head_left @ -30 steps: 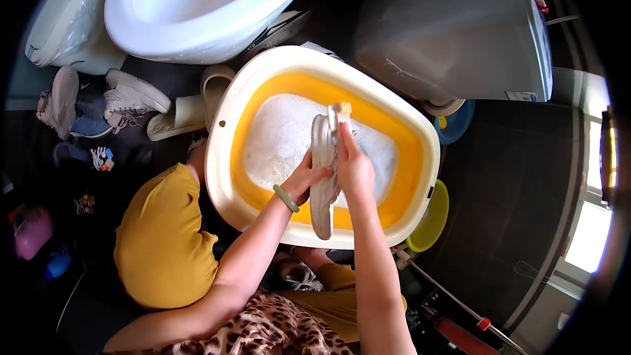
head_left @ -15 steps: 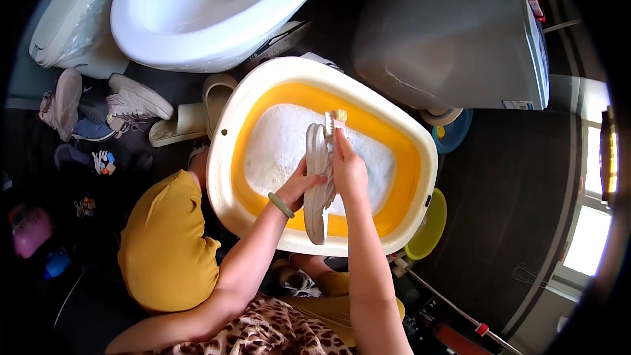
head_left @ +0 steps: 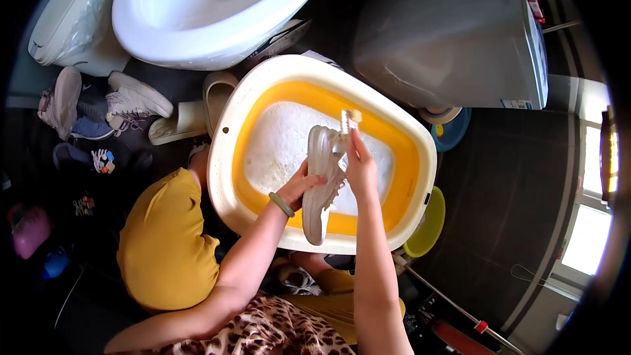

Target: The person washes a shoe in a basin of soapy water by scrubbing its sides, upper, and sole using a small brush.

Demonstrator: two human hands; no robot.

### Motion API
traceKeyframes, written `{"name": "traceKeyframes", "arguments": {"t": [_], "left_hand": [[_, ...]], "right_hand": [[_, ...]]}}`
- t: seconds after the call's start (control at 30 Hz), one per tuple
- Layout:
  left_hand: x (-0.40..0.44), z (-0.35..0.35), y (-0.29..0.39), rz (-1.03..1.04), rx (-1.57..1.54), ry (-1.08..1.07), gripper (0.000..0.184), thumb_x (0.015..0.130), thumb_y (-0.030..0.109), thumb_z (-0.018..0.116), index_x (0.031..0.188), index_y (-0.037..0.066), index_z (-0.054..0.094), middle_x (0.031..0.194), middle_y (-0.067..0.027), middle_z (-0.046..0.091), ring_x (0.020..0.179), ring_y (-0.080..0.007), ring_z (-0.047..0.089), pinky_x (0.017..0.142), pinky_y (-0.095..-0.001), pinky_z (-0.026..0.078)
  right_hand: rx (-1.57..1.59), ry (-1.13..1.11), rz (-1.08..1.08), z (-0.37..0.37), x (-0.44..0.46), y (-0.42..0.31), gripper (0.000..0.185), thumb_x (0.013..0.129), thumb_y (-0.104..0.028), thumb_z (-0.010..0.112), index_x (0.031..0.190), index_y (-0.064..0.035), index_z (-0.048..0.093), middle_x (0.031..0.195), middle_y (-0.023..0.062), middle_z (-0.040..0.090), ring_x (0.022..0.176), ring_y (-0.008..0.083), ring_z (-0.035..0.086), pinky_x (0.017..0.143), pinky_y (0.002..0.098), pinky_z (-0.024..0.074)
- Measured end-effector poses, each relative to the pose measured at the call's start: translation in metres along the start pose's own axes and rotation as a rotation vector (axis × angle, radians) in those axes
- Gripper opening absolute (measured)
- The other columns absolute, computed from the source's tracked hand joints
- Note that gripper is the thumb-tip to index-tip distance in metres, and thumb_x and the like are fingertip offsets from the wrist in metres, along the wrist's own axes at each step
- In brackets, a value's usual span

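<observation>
A pale shoe (head_left: 318, 187) is held over the basin (head_left: 221, 158), its toe and heel pointing up and down the view. My left hand (head_left: 299, 185), with a green bangle at the wrist, grips it from the left, thumb across its side. Closed around a small brush (head_left: 350, 120), my right hand (head_left: 361, 163) is just right of the shoe's upper part. The brush's white bristles face left, close to the shoe; contact is unclear. Foamy water (head_left: 273, 138) lies in the basin's yellow inside.
A toilet (head_left: 171, 43) and a bin (head_left: 75, 20) stand at the upper left. More shoes (head_left: 135, 98) and slippers (head_left: 181, 123) are left of the basin. A grey appliance (head_left: 447, 33) is at the upper right, a green bowl (head_left: 428, 223) and a blue bowl (head_left: 453, 133) on the right.
My right hand and the brush have moved slightly right, away from the shoe's side. The shoe has turned a little, so more of its upper and laces shows.
</observation>
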State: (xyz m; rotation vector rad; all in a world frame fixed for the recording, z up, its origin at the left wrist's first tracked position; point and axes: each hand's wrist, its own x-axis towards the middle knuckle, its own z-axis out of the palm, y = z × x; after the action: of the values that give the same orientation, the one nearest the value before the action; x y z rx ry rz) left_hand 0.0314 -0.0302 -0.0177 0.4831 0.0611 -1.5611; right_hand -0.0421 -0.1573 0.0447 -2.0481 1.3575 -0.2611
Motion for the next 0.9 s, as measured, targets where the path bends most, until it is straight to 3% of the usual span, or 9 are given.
{"name": "traceKeyframes", "arguments": {"t": [0.1, 0.13, 0.17, 0.33, 0.37, 0.43, 0.53, 0.7, 0.9], "left_hand": [[-0.005, 0.005, 0.001, -0.019, -0.036, 0.072, 0.071, 0.075, 0.018, 0.068, 0.134, 0.011, 0.028, 0.113, -0.0139, 0.052, 0.09, -0.0264, 0.061, 0.069, -0.0395, 0.056], [-0.006, 0.003, 0.004, -0.036, -0.048, 0.055, 0.076, 0.074, 0.021, 0.07, 0.136, 0.013, 0.027, 0.115, -0.0133, 0.051, 0.095, -0.0258, 0.06, 0.072, -0.0387, 0.056], [-0.005, 0.004, 0.004, -0.038, -0.042, 0.052, 0.076, 0.074, 0.021, 0.07, 0.136, 0.013, 0.027, 0.115, -0.0133, 0.051, 0.095, -0.0258, 0.06, 0.072, -0.0387, 0.056], [-0.004, 0.001, 0.006, -0.055, 0.035, 0.056, 0.086, 0.07, 0.025, 0.071, 0.14, 0.014, 0.021, 0.119, -0.0147, 0.048, 0.101, -0.0265, 0.057, 0.079, -0.0406, 0.054], [-0.008, 0.001, 0.005, -0.065, 0.069, 0.057, 0.093, 0.068, 0.026, 0.072, 0.141, 0.014, 0.017, 0.118, -0.0176, 0.049, 0.095, -0.0291, 0.059, 0.077, -0.0421, 0.054], [-0.009, -0.007, 0.001, -0.077, 0.046, 0.052, 0.082, 0.071, 0.026, 0.068, 0.138, 0.008, 0.024, 0.114, -0.0173, 0.053, 0.092, -0.0271, 0.061, 0.076, -0.0405, 0.054], [-0.005, -0.008, -0.005, -0.128, -0.328, -0.001, 0.049, 0.081, 0.025, 0.056, 0.122, -0.001, 0.045, 0.099, -0.0133, 0.062, 0.084, -0.0203, 0.063, 0.077, -0.0319, 0.053], [-0.011, 0.004, 0.004, -0.144, -0.289, 0.013, 0.045, 0.085, 0.026, 0.05, 0.123, 0.002, 0.046, 0.104, -0.0121, 0.062, 0.088, -0.0199, 0.063, 0.081, -0.0325, 0.052], [-0.014, 0.016, 0.008, -0.131, -0.254, 0.079, 0.044, 0.083, 0.029, 0.051, 0.116, 0.0, 0.054, 0.099, -0.0112, 0.065, 0.086, -0.0184, 0.064, 0.079, -0.0304, 0.052]], "right_hand": [[-0.012, -0.11, 0.113, -0.027, -0.041, -0.031, 0.035, 0.091, -0.024, 0.054, 0.126, -0.0223, 0.054, 0.102, 0.0169, 0.065, 0.091, 0.0244, 0.066, 0.074, 0.0364, 0.0498], [-0.093, -0.047, -0.229, -0.022, -0.05, -0.031, 0.037, 0.09, -0.022, 0.055, 0.126, -0.0232, 0.054, 0.097, 0.0175, 0.066, 0.087, 0.0272, 0.066, 0.074, 0.0366, 0.0501], [-0.262, -0.19, -0.131, -0.024, -0.059, -0.035, 0.034, 0.091, -0.024, 0.053, 0.125, -0.0236, 0.055, 0.09, 0.0202, 0.065, 0.082, 0.031, 0.066, 0.069, 0.039, 0.05], [-0.315, -0.024, -0.019, -0.009, -0.006, -0.009, 0.034, 0.094, -0.029, 0.047, 0.128, -0.0258, 0.052, 0.081, 0.0257, 0.06, 0.076, 0.0343, 0.065, 0.062, 0.0441, 0.048], [-0.118, 0.159, -0.257, 0.002, 0.014, 0.032, 0.039, 0.094, -0.028, 0.049, 0.132, -0.0235, 0.048, 0.065, 0.017, 0.061, 0.057, 0.0253, 0.062, 0.049, 0.0363, 0.0453], [0.633, 0.063, 0.267, -0.029, 0.007, 0.001, 0.038, 0.093, -0.024, 0.051, 0.131, -0.0156, 0.049, 0.051, 0.0009, 0.046, 0.041, 0.0094, 0.044, 0.038, 0.024, 0.0314], [0.834, -0.012, 0.462, -0.047, -0.022, 0.011, 0.037, 0.09, -0.019, 0.056, 0.123, -0.0044, 0.05, 0.053, -0.0083, 0.031, 0.042, 0.0013, 0.026, 0.037, 0.0177, 0.0185], [1.073, -0.248, 0.61, -0.027, -0.065, 0.019, 0.032, 0.084, -0.012, 0.06, 0.111, 0.0028, 0.051, 0.055, -0.0078, 0.034, 0.041, 0.0021, 0.026, 0.037, 0.0181, 0.0188], [0.983, -0.372, 0.735, -0.019, -0.063, 0.024, 0.013, 0.079, -0.012, 0.064, 0.083, -0.0066, 0.053, 0.057, -0.006, 0.042, 0.041, 0.0024, 0.03, 0.038, 0.0192, 0.0215]]}}
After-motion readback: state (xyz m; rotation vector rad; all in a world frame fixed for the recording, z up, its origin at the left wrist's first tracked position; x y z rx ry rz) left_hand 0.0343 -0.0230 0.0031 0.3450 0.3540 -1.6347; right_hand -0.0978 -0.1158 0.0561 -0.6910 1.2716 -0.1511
